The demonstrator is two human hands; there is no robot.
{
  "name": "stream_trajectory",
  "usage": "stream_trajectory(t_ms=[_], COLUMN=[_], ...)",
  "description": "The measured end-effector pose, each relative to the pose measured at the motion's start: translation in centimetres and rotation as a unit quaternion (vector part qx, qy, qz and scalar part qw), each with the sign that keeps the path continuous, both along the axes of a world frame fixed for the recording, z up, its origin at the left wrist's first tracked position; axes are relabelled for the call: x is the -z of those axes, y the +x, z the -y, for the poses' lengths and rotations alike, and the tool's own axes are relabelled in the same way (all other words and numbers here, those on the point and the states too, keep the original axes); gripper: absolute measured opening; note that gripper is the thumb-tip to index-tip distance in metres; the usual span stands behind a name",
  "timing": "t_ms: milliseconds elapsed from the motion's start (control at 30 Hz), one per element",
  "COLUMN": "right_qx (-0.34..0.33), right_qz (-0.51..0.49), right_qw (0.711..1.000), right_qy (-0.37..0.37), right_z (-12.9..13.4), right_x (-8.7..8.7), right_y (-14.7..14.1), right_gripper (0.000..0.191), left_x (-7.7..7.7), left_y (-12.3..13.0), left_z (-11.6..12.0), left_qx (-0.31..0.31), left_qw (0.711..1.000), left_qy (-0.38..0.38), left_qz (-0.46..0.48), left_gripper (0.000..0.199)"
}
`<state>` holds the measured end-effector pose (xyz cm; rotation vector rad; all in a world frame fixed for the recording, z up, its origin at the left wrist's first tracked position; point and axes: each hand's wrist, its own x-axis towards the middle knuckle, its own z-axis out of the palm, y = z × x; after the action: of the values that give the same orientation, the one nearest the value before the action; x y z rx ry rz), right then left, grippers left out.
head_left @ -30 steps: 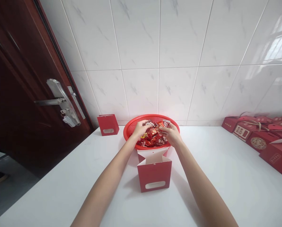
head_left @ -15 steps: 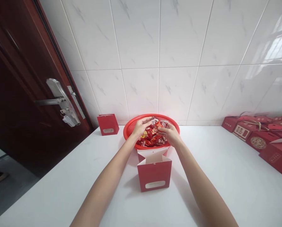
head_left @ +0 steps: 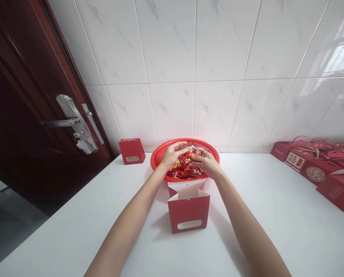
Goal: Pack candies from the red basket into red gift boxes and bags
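A round red plastic basket (head_left: 155, 154) stands against the wall, holding many wrapped candies (head_left: 186, 169) in red, brown and yellow. My left hand (head_left: 172, 154) is over the basket's left side, fingers stretched and apart, with no candy visible between them. Above the candies, my right hand (head_left: 208, 163) is closed, with an orange-red wrapped candy (head_left: 191, 154) at its fingertips. Its palm side is hidden. Between my forearms a red paper gift box (head_left: 188, 213) stands upright with its top open and a pale window low on its front.
A second red gift box (head_left: 131, 152) stands back left on the white table (head_left: 117, 200). Several decorated red boxes (head_left: 313, 165) lie along the right side. Beyond the table's left edge is a dark brown door (head_left: 22, 96); a tiled wall (head_left: 172, 107) rises behind.
The brown candy at my left fingertips is out of that hand, and its fingers have spread. My right hand stays nearly in place, with the orange-red candy at its fingertips.
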<state>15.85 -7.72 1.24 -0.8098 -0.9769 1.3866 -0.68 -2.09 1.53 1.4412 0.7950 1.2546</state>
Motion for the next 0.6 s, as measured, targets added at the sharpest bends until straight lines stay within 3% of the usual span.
stream_trajectory(t_ms=[233, 367, 500, 600], right_qx=[-0.006, 0.020, 0.039, 0.047], right_qz=[-0.001, -0.018, -0.048, -0.071], right_qw=[1.000, 1.000, 0.998, 0.996], right_qy=[-0.014, -0.009, -0.006, -0.005], right_z=[0.4, -0.1, -0.6, -1.0], right_x=[-0.5, -0.1, 0.2, 0.4], right_y=[-0.1, -0.1, 0.1, 0.4], right_gripper=[0.022, 0.023, 0.023, 0.023], left_x=[-0.1, -0.1, 0.4, 0.9], left_y=[0.2, 0.3, 0.0, -0.3], left_z=[0.1, -0.4, -0.8, -0.7], left_qx=[-0.020, -0.078, -0.145, -0.141], left_qw=[0.998, 0.989, 0.952, 0.906], left_qy=[0.006, 0.004, -0.017, -0.028], left_qz=[-0.051, -0.122, -0.268, -0.397], left_gripper=[0.033, 0.024, 0.019, 0.004])
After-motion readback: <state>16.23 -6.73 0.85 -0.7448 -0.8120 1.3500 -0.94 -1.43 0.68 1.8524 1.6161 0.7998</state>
